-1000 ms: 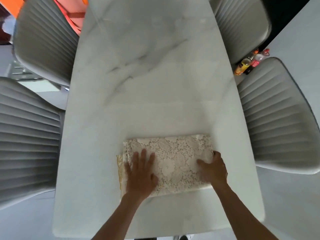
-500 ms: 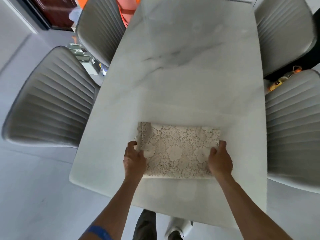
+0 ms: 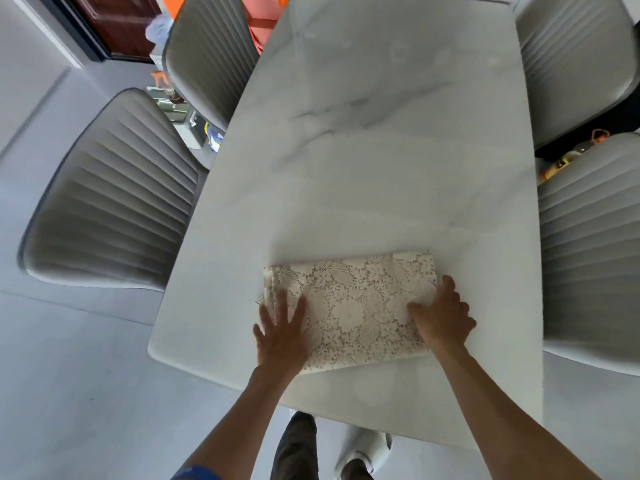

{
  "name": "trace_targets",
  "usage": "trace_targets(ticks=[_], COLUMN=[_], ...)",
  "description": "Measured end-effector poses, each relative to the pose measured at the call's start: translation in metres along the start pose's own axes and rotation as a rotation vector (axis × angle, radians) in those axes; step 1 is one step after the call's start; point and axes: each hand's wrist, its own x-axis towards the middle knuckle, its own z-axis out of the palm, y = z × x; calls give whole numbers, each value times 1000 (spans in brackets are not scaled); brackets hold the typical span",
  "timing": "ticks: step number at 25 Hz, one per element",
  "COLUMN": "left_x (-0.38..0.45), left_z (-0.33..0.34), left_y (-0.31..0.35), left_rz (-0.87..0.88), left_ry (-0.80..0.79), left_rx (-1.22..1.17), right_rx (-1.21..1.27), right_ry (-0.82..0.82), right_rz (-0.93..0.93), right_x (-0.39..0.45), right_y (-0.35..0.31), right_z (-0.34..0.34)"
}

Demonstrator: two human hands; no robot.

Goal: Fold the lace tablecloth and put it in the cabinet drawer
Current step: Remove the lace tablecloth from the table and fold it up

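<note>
Near the lower middle of the frame, a cream floral lace tablecloth (image 3: 353,306), folded to a compact rectangle, lies on the near end of a white marble-look table (image 3: 381,150) with faint grey veining. Its far edge runs slightly uphill toward the right, so the packet sits a little askew to the table's edge.

At the packet's left end the left hand (image 3: 282,337) lies flat with fingers spread and palm down, gripping nothing; this looks like a pressing hold, meant to keep the springy layers from opening. Loose edges bunch at that end, where a yellowish underlayer peeks out. At the right end the right hand (image 3: 445,320) curls over the fold, thumb on top of the lace and fingers bent round the edge, apparently pinching it, though what lies beneath is hidden.

The lace is openwork, with leaf and flower motifs and small holes between them, thin and limp, so it should slump if lifted by one end. Grey ribbed upholstered chairs (image 3: 114,209) flank the table on both sides. No cabinet drawer is in view, so stowing is judged still ahead.
</note>
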Motion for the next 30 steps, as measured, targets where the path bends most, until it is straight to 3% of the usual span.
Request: trace_targets(ticks=[3,6,8,10,12,14,16,18,20,22,25,27,30], left_x=[3,13,16,11,0,-8,-13,-15,-17,-19,-25,-28,-27], left_z=[-7,-50,-100,-160,-225,-283,-323,-344,-355,-368,-367,-330,-228], left_y=[2,17,47,81,101,104,104,104,108,115,108,93,68], left_rz=[-4,-5,183,522,770,893,901,807,708,707,782,782,741], left_ry=[-72,-87,105,312,404,378,351,435,606,838,1029,1004,780], left_rx=[154,298,216,153,134,73,100,133,54,-83,-205,-199,-170], right_rx=[509,586,511,409,371,362,270,-17,-193,-174,-43,-15,-133], right_ry=[-233,-296,-243,-133,-11,51,-36,-75,241,644,929,924,696], right_rz=[178,-43,-284,-546,-764,-898,-866,-722,-660,-727,-824,-853,-880], right_x=[13,4,-16,-37,-60,-76,-77,-68,-62,-61,-71,-75,-82], right_y=[3,-13,-33,-54,-75,-90,-97,-103,-112,-119,-108,-89,-52], right_z=[-17,-36,-61,-94,-136,-181,-224,-258,-281,-291,-285,-254,-175])
